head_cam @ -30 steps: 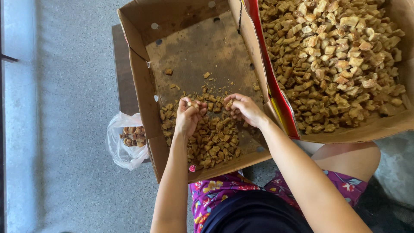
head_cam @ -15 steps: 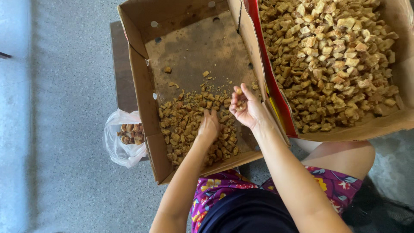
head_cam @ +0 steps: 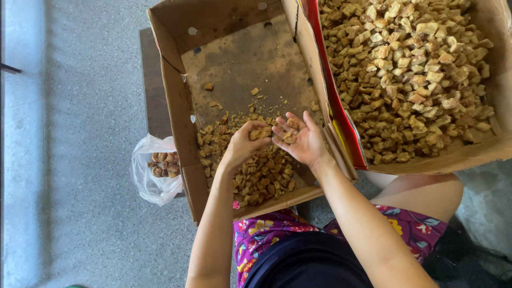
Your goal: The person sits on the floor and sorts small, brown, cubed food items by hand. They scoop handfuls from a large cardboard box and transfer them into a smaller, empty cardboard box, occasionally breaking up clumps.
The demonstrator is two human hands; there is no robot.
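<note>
A clear bag (head_cam: 154,170) of brown bits is lying left of the hands. The left hand (head_cam: 242,145) is pinching brown chunks (head_cam: 260,133). The right hand (head_cam: 301,141) is lying open, palm up, holding pieces (head_cam: 290,136). Both are hovering over the cardboard box (head_cam: 176,96), whose long side is running away from the person.

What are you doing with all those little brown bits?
A person sits over two cardboard boxes of brown chunks. The right hand is open, palm up, with a few chunks on it. The left hand grips more above the pile in the near box. The far box is heaped full. A plastic bag holds some too.
</note>
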